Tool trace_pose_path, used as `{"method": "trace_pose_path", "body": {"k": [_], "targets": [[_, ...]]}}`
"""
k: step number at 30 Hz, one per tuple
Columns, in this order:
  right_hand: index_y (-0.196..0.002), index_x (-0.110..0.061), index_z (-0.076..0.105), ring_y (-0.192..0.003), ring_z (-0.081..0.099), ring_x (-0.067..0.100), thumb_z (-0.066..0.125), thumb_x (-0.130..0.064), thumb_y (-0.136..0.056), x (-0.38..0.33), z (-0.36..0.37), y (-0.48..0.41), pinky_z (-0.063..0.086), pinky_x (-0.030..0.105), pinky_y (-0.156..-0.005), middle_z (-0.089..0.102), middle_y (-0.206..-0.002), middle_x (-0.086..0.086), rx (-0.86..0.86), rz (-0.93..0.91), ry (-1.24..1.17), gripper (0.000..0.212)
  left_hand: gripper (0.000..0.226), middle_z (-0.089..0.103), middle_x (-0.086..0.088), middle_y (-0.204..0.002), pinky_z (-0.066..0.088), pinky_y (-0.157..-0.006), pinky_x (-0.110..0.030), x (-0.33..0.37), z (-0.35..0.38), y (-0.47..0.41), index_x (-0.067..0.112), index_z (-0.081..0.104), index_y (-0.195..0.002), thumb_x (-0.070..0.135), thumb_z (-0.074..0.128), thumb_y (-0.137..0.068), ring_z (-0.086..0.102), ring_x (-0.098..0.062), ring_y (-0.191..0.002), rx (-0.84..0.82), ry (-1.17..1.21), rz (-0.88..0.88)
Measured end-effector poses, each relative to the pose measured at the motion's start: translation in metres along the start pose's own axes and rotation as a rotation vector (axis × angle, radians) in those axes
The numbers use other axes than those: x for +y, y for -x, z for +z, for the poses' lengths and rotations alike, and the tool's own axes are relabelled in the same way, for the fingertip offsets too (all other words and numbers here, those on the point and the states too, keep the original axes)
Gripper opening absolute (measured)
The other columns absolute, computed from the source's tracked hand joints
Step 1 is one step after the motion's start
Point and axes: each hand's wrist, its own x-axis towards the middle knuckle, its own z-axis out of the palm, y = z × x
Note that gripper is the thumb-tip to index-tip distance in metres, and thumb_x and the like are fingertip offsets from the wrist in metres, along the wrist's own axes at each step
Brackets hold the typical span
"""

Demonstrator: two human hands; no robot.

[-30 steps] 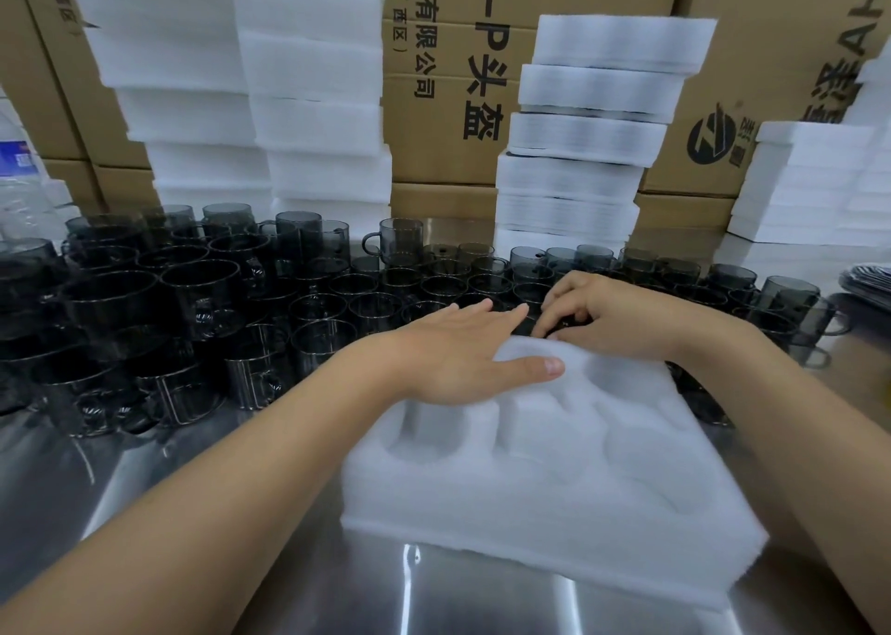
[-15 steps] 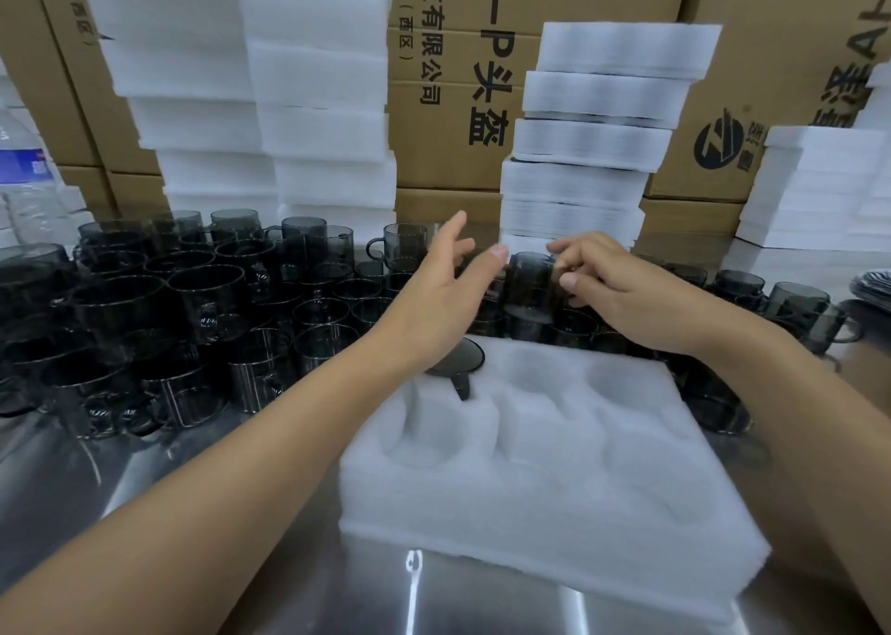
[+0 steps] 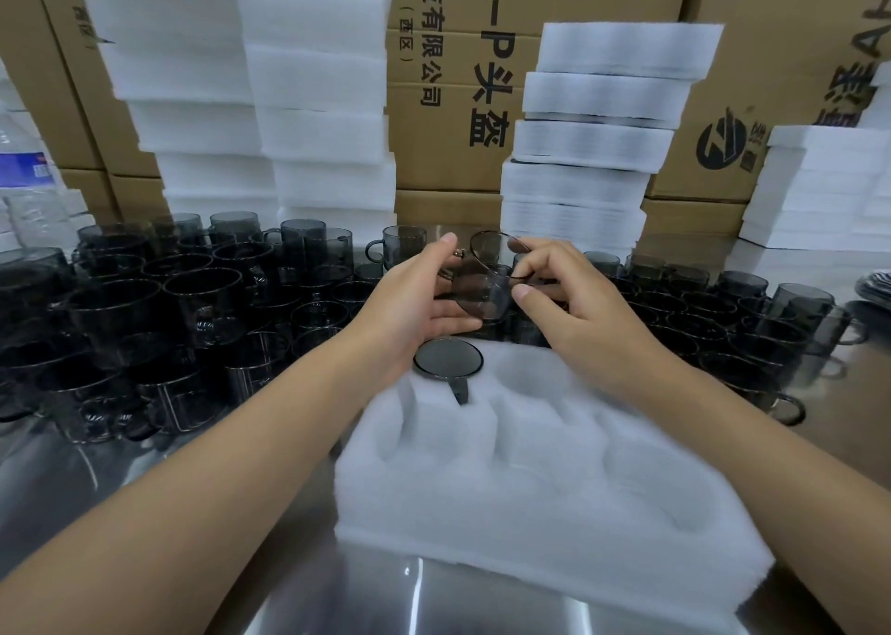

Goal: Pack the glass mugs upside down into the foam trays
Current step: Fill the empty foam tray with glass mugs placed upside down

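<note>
One smoked glass mug [image 3: 447, 358] already inverted in far-left pocket of foam tray [image 3: 530, 514]. Second mug [image 3: 482, 292], upright above loose mugs [image 3: 202, 306] half second ago, now tipped sideways at frame centre: cupped in left hand [image 3: 410, 301], rim pinched by right hand [image 3: 569, 301]. Mid-flip; likely bound for neighbouring pocket.
</note>
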Motion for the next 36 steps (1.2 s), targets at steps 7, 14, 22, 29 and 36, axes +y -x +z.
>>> {"method": "trace_pose_path", "body": {"k": [7,14,22,29,36], "targets": [[-0.095,-0.028,0.053,-0.091,0.05,0.0,0.055,-0.013,-0.093,0.0,0.001,0.0,0.039,0.006,-0.078,0.048,-0.119,-0.018,0.029,-0.004,-0.002,0.016,0.032,0.069,-0.018,-0.106,0.056,-0.061,-0.027,-0.002,-0.001,-0.002,0.007,0.057,-0.115,0.034,0.052,-0.097,0.072,-0.03,-0.084,-0.012,0.002,0.023],[-0.1,-0.03,0.051,-0.098,0.049,-0.004,0.071,-0.018,-0.081,0.004,0.0,-0.001,0.037,0.007,-0.079,0.048,-0.112,-0.017,0.032,0.009,0.116,0.03,0.018,0.066,-0.009,-0.111,0.058,-0.075,-0.038,-0.006,-0.004,-0.003,0.018,0.048,-0.097,0.005,0.058,-0.09,0.069,-0.026,-0.089,-0.059,0.036,0.121],[-0.104,-0.026,0.052,-0.104,0.05,-0.003,0.077,-0.017,-0.075,0.008,0.001,0.0,0.036,0.005,-0.084,0.043,-0.124,-0.009,0.053,-0.06,0.155,0.039,0.053,0.056,0.003,-0.122,0.056,-0.083,-0.032,-0.011,-0.008,-0.003,0.027,0.051,-0.11,-0.015,0.061,-0.079,0.066,-0.015,-0.094,-0.166,-0.083,0.23],[-0.1,-0.028,0.041,-0.121,0.046,0.008,0.075,-0.006,-0.074,0.008,-0.001,0.0,0.042,0.023,-0.096,0.045,-0.126,-0.005,0.058,-0.208,0.181,0.048,0.074,0.048,0.007,-0.117,0.056,-0.075,-0.024,-0.013,-0.006,-0.003,0.036,0.048,-0.112,-0.023,0.063,-0.07,0.067,-0.006,-0.094,-0.213,-0.201,0.269],[-0.127,-0.045,0.028,-0.121,0.047,0.005,0.071,-0.006,-0.075,0.01,-0.003,0.001,0.038,0.02,-0.103,0.05,-0.127,-0.007,0.038,-0.23,0.164,0.077,0.078,0.047,-0.001,-0.134,0.054,-0.077,-0.021,-0.012,-0.007,-0.003,0.029,0.047,-0.128,-0.019,0.069,-0.071,0.063,-0.011,-0.109,-0.233,-0.273,0.271]]}}
